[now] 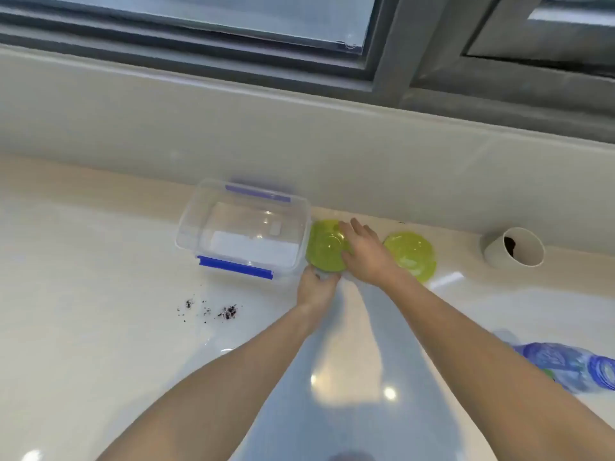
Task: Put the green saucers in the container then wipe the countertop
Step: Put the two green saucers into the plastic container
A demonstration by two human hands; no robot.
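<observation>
Here, a clear container with blue clips sits on the pale bench, close to the back wall. Its open top faces up. Its long side runs left to right, a bit slanted, with one blue clip on the near side and one on the far side. Something white lies flat in the bottom, but I cannot make out what it is.

Just to the right of the container is a green saucer, almost touching the container's wall. It faces up, and you can see the round ring in its middle. The left hand is at the saucer's near edge, with the fingers curled at the rim. The fingertips are tucked out of sight, so I cannot tell if they really pinch it. The right hand lies over the right side of the same saucer with the fingers spread out flat, not closed on anything. It hides that part of the saucer.

A second green saucer lies further right, also face up, apart from the first one. The right wrist covers its left edge.

Some dark crumbs are scattered on the bench, in front of the container and to the left of the arms. A short white pipe end lies on its side at the right, with its hole pointing toward us. A crumpled plastic bottle lies at the right edge, cut off by the picture.
</observation>
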